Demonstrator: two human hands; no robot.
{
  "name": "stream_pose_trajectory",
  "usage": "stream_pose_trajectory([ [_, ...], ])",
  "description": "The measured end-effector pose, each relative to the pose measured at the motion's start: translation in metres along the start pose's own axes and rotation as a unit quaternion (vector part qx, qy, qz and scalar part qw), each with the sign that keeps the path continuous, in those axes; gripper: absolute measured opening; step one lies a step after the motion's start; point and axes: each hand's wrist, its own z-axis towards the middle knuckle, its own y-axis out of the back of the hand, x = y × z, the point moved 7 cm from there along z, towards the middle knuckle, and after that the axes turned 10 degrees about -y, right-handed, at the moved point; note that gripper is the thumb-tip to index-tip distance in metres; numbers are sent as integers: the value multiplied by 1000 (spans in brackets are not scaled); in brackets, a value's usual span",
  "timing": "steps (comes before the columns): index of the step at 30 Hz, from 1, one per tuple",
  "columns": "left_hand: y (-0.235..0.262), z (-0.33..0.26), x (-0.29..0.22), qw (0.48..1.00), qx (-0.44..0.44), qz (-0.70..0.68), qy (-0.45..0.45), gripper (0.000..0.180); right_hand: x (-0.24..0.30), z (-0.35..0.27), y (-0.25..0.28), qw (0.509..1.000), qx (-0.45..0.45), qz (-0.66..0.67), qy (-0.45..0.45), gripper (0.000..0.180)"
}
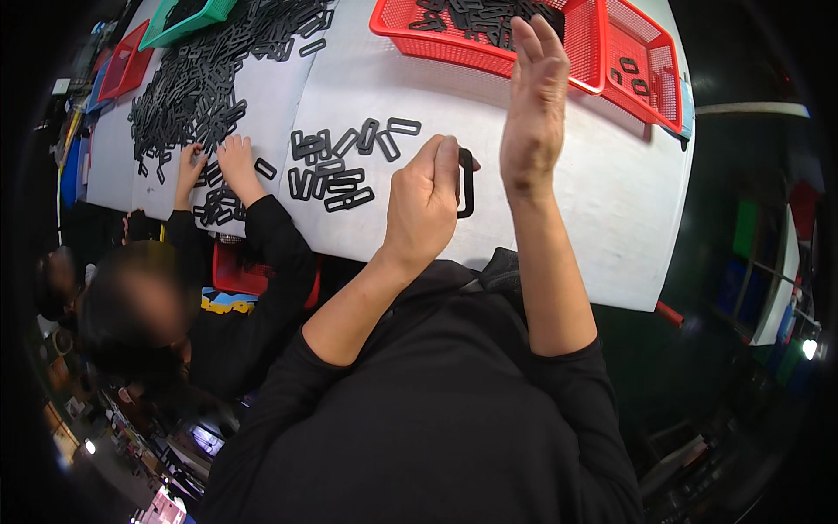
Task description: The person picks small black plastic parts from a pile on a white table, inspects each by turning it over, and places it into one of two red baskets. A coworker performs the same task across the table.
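Note:
My left hand point(419, 205) grips a black rectangular ring point(470, 192) between thumb and fingers, holding it on edge above the table's near side. To its right, my right hand point(534, 118) is raised with fingers stretched upward and nothing visible in it. Its fingertips reach in front of the red basket's near wall. Left of my left hand, several similar black rings point(342, 185) lie loosely on the white table point(602, 192), some overlapping.
At the back stands a red basket point(436, 42) of black pieces; a second red basket point(659, 100) on its right holds a few. A large heap of rings point(188, 96) lies far left beside a green basket point(188, 26). A co-worker's hands point(236, 166) handle rings there.

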Motion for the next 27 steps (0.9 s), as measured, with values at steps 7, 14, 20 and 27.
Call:
stream_pose_trajectory([
  [7, 15, 12, 4, 998, -52, -39, -7, 35, -47, -70, 24, 939, 14, -6, -343, 40],
  [14, 13, 11, 8, 998, -48, 29, -23, 34, -36, -94, 9, 924, 43, 29, -380, 22],
  [20, 5, 0, 14, 997, -64, 39, -29, 34, -50, -100, 14, 920, -14, 16, -391, 27],
  [27, 7, -2, 22, 997, -61, -40, 28, 37, -48, -88, 25, 911, -17, 50, -410, 26],
])
